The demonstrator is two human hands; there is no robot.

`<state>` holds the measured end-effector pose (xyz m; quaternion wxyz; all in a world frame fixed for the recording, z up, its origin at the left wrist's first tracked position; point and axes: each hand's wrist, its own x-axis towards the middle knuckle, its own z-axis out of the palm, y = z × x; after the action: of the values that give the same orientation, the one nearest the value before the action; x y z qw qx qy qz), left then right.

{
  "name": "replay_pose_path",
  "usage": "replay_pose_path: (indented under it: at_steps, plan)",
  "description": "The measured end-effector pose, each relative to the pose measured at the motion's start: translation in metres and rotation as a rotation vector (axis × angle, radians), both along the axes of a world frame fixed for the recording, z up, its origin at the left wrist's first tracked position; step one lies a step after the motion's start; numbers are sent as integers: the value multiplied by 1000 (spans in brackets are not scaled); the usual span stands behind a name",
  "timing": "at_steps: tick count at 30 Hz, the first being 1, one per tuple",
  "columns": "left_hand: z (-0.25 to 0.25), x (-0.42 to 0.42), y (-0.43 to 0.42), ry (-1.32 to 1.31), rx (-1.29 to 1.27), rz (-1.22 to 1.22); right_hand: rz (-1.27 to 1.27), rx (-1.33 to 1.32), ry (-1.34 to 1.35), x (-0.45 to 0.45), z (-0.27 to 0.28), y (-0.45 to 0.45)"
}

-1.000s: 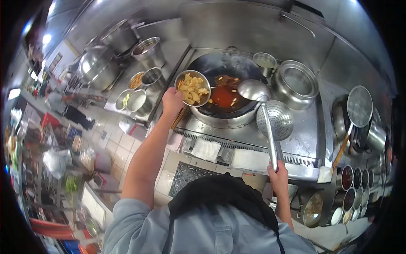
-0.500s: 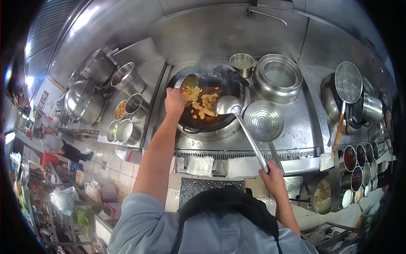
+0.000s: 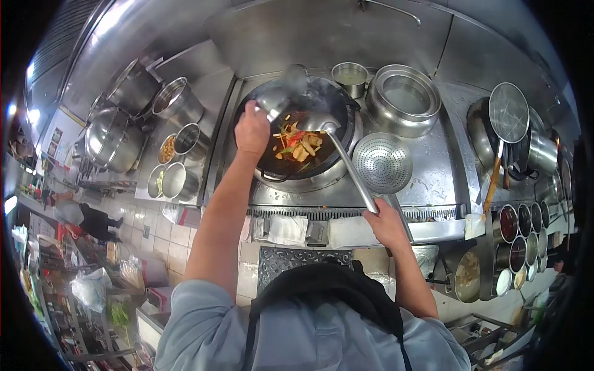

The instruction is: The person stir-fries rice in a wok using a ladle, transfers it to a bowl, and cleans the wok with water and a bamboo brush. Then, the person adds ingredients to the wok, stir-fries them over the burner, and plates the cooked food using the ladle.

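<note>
My left hand [image 3: 252, 131] is closed on a metal bowl [image 3: 273, 101], tipped over the left side of a black wok [image 3: 343, 102]. In the wok lies a heap of food [image 3: 299, 145]: browned pieces with red and green strips on top, over a dark sauce. My right hand [image 3: 387, 224] grips the end of a long-handled ladle [image 3: 352, 167], its round head just behind the food, at the right of the heap. The bowl's inside is turned away from me. Light steam rises at the back of the wok.
Right of the wok a perforated strainer [image 3: 383, 163] rests on the steel counter, with a large pot [image 3: 405, 102] and a smaller pot [image 3: 350, 79] behind it. Several metal containers [image 3: 192, 141] stand at left. Sauce pots [image 3: 508, 224] and a mesh skimmer [image 3: 509, 113] are at right. A person [image 3: 83, 216] is far left.
My left hand has tipped the bowl further, and the red and green strips from it now lie on the food in the wok. The ladle head has shifted up and left.
</note>
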<state>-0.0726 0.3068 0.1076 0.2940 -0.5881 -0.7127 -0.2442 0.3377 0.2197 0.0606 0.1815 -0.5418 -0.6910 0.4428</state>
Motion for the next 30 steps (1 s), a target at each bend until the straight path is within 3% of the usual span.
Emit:
replay_pose_path:
  at_steps: [3, 6, 8, 9, 10, 11, 14, 16, 17, 19, 20, 23, 29, 30]
  plan:
    - [17, -13, -29, -124, 159, -4, 32, -160, 112, 7, -13, -10]
    - [-6, -53, -82, -191, 383, 50, 53, -349, 283, 9, 22, -38]
    - [2, -30, -157, -1069, 425, 57, 109, -429, 227, 21, 35, -45]
    - [-28, -41, -195, -1252, 494, 90, 128, -415, 178, 27, 36, -46]
    - [-57, -60, -241, -1414, 592, 125, 173, -394, 139, 30, 30, -45]
    - [-68, -55, -291, -1358, 579, 185, 232, -362, 126, 30, 18, -39]
    - [-97, -23, -429, -1571, 970, 526, 221, -438, 136, 1, 6, -19]
    - [-145, -9, -538, -1483, 1127, 753, 219, -428, 193, -29, -10, 1]
    - [-147, 13, -574, -1370, 1328, 864, 191, -420, 209, -38, -17, 12]
    - [-145, 58, -644, -1238, 1434, 1160, 197, -374, 299, -49, -26, 31]
    - [-191, 70, -711, -1083, 1465, 1307, 154, -370, 335, -61, -21, 36]
    - [-138, 143, -733, -919, 1828, 1302, 81, -300, 396, -82, -20, 58]
    - [-117, 211, -757, -586, 2235, 1507, 19, -271, 522, -90, -43, 114]
    - [-112, 214, -755, -624, 2340, 1443, 38, -263, 576, -86, -59, 121]
